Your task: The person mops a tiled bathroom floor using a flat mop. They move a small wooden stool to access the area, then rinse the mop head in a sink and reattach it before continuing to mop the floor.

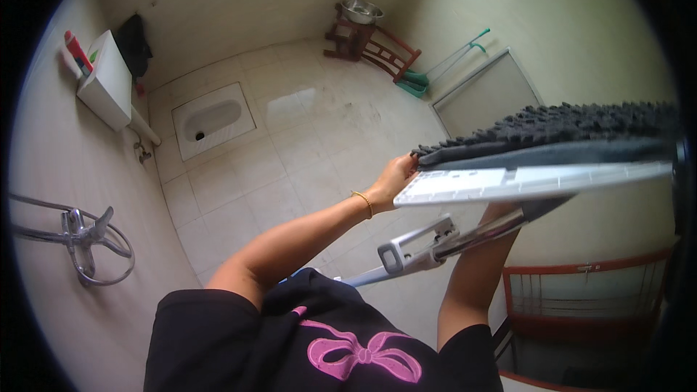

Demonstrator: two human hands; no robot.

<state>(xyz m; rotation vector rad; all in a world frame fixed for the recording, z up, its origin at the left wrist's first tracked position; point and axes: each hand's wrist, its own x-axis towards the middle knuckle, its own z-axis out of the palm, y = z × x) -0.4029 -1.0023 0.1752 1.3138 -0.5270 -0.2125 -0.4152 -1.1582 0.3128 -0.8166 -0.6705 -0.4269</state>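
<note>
A flat mop is raised in front of me at the right, its white plastic plate [463, 185] seen nearly edge-on. Along the plate's upper side lies a dark grey chenille mop pad [566, 122], with shaggy tufts outward. My left hand [393, 177], a gold bracelet at its wrist, grips the pad's left end at the plate's corner. Its fingertips are partly hidden by the pad. My right forearm rises behind the plate, which hides my right hand. Beneath the plate runs the metal mop pole [482, 234], with a grey and white plastic fitting [416, 250] on it.
A squat toilet [212, 120] is set into the tiled floor. On the left wall are a cistern [109, 79] and a shower mixer [84, 237]. A steel basin [362, 11] sits on a toppled wooden chair [375, 46], beside a green dustpan [413, 87]. A red-framed rack [588, 291] stands at right.
</note>
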